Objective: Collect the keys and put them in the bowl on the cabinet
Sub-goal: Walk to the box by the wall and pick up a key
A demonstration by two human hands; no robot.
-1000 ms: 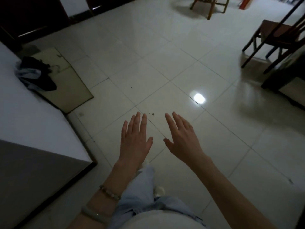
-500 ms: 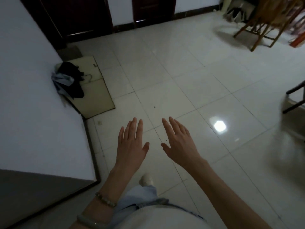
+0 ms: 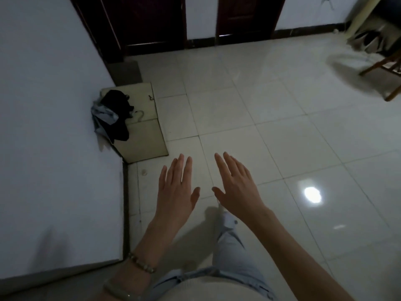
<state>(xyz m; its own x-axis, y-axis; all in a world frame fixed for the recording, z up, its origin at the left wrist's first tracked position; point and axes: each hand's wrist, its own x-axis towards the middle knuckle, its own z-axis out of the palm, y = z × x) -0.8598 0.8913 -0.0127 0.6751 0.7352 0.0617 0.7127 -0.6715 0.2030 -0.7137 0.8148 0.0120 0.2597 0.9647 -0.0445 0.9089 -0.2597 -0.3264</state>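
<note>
White shiny floor tiles [image 3: 271, 109] fill most of the room, with a bright spot of light [image 3: 313, 194] on one tile to the right. A big white flat surface [image 3: 47, 127] takes up the whole left side; it is hard to tell what it is. Two dark brown doors [image 3: 152, 20] stand at the far wall. A wooden chair [image 3: 388, 68] shows only partly at the right edge. A pale mat [image 3: 144, 135] lies on the floor beside the white surface, and a dark heap of cloth [image 3: 115, 115] sits on its left part, touching the white surface. A small hooked wire thing [image 3: 138, 115] lies just beside the cloth.

The left hand [image 3: 175, 190] and the right hand [image 3: 236, 187] hang side by side over the floor, palms down, near each other but apart. Both hold nothing, with the fingers [image 3: 181, 165] stretched out straight and a little spread. Two bracelets [image 3: 142, 263] ring the left wrist. No keys or bowl show anywhere in this view.
</note>
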